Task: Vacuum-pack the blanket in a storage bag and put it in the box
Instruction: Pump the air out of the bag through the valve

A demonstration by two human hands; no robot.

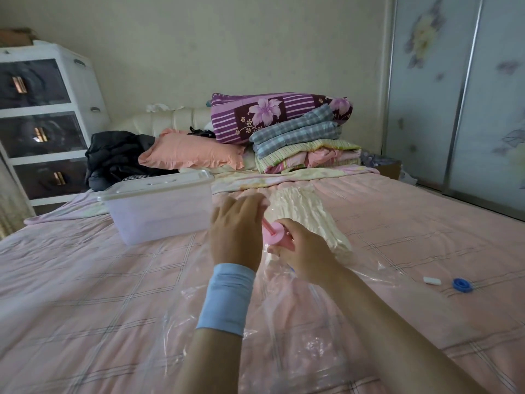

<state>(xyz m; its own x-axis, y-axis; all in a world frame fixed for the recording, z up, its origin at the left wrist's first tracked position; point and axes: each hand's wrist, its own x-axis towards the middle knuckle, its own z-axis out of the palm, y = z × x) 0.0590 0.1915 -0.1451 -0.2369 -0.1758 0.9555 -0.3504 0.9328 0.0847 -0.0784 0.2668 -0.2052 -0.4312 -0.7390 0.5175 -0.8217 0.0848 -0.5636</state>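
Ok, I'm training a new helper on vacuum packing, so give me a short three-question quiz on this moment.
1. True or false: the clear plastic storage box has its clear lid off.
2. Multiple choice: the small blue round cap lies A) in the box, B) on the pink checked bedspread, C) on the pillow.
3. Open: what do the left hand and right hand grip over the clear plastic vacuum bag?

Key
1. False.
2. B.
3. The pink plastic hand pump.
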